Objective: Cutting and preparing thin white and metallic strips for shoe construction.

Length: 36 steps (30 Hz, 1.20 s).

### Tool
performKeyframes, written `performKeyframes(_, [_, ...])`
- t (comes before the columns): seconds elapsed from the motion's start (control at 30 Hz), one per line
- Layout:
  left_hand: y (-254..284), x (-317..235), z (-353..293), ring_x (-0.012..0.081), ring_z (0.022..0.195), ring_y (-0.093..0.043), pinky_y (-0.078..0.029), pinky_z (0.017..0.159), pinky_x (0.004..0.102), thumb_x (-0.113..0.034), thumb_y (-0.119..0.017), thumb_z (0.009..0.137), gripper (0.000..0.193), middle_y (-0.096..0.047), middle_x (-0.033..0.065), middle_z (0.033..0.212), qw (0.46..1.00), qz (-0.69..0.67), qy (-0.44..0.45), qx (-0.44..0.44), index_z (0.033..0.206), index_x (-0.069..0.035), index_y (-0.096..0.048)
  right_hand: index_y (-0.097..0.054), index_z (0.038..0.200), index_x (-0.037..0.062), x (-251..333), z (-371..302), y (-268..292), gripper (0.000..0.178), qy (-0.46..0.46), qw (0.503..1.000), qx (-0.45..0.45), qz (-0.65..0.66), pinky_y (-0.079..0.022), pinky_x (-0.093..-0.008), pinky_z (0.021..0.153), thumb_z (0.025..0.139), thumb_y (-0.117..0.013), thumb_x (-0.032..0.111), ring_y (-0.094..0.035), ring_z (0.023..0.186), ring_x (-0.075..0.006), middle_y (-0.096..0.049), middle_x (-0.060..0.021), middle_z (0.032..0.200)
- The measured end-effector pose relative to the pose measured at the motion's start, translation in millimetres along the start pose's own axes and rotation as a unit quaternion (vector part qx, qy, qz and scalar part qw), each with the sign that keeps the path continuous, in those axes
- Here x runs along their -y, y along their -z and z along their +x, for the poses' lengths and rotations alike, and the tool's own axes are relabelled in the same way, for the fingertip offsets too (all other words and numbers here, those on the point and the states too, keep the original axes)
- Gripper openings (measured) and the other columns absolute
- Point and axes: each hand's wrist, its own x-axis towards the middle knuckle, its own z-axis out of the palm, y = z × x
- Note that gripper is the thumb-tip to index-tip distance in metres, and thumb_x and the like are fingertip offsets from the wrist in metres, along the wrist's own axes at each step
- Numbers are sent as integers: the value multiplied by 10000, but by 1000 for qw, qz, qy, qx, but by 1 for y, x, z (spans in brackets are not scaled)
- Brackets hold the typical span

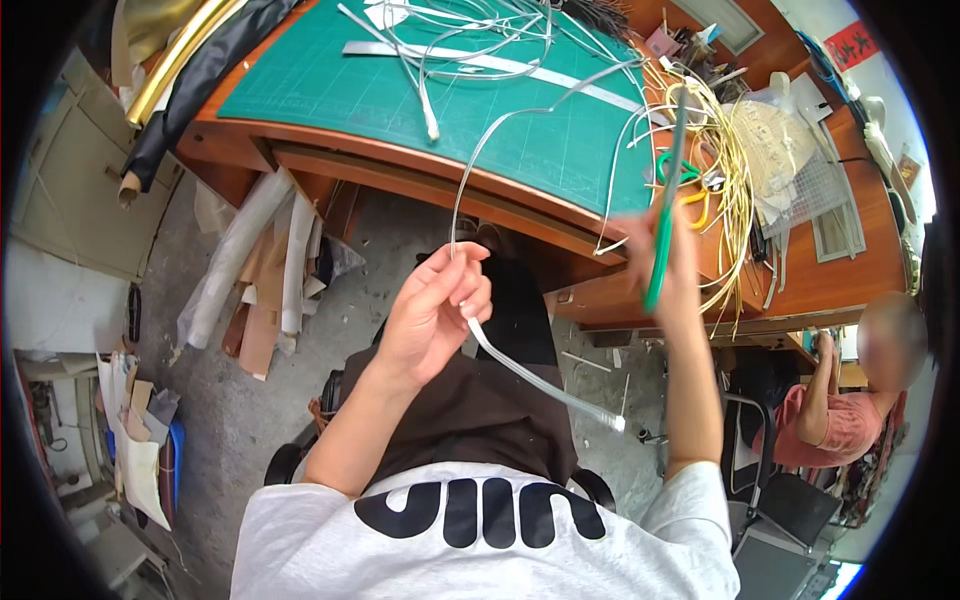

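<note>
Above my lap, my left hand [436, 305] is closed in a pinch on a thin grey-white cord [468, 175]. One length of the cord arches up over the table edge onto the green mat. Below the fingers hangs a thicker, pale, see-through length [545, 382] with a white tip. To the right, by the table's front edge, my right hand [672, 265] is smeared by motion. It grips a long tool with a green handle [660, 255] and a narrow dark upper part; its exact kind is unclear.
The green cutting mat [330, 95] carries a metal ruler [480, 58] and tangled pale cords [450, 45]. Yellowish cords [738, 210] pile at the right, beside orange and green tool handles [695, 208]. Rolls [235, 255] lean below the table. A seated person [840, 420] is at far right.
</note>
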Motion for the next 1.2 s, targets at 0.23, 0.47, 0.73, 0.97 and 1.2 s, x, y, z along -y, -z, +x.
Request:
performKeyframes(0.23, [-7,28,-5,111,626,-455,-395,605,238,-218,-379,989,301,-438,-1,654,997,59,-3,-47,1104,23,-517,-382,919,78,12,-120,-78,210,-265,868,211,363,-355,-180,383,858,-576,26,-480,463,-69,-636,-125,797])
performKeyframes(0.47, [-6,16,1,137,728,-575,-448,692,250,-267,-348,996,354,-596,62,761,992,80,-87,-43,1130,19,-508,-388,905,53,13,-141,-103,223,-201,893,73,396,-363,-193,382,842,-601,42,-465,429,-91,-618,-209,848])
performKeyframes(0.73, [-19,12,23,155,755,-594,-481,705,291,-270,-344,993,350,-626,81,814,999,30,-40,10,1164,-10,-505,-373,906,51,22,-158,-105,197,-212,899,93,371,-406,-196,410,868,-551,-25,-528,490,-96,-577,-95,714])
performKeyframes(0.97, [-28,34,2,182,971,-581,-451,856,323,-277,-389,975,346,-593,96,1095,986,153,57,-35,1173,-21,-512,-372,911,53,15,-155,-99,171,-163,880,-23,445,-404,-219,392,881,-527,-12,-532,481,-147,-541,-121,685])
performKeyframes(1.2, [-19,40,-56,52,620,-521,-417,570,188,-149,-543,927,138,-584,30,766,963,249,98,-21,897,-14,-549,-400,903,33,5,-159,-93,147,-175,898,30,402,-425,-200,420,874,-537,-11,-559,556,-127,-540,-110,747])
